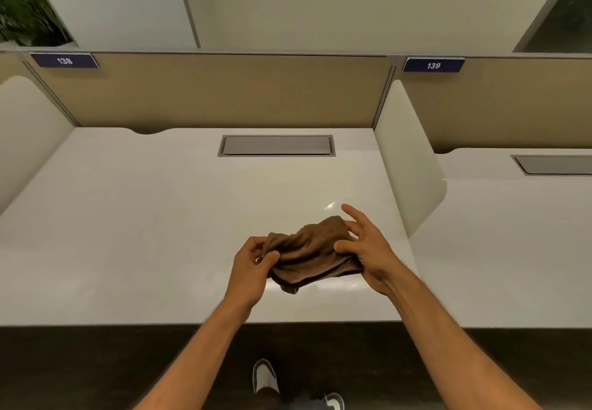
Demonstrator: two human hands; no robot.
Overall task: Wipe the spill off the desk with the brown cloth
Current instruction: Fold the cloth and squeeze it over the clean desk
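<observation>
Holding the brown cloth (309,251) bunched between both hands, we have it just above the near right part of the white table (144,217); it looks soft, light and limp, a towelling weave that sags at its lower edge and should fold to any shape; we judge it best gathered into a flat pad under the palm, not held by a corner. Our left hand (250,265) pinches its left end with curled fingers; our right hand (365,249) presses a thumb on its right end, the other fingers spread loosely. A faint wet sheen (330,206) lies just beyond the cloth; probably the spill. Blue plates on the back partition read 138 (65,60) and 139 (433,65).
</observation>
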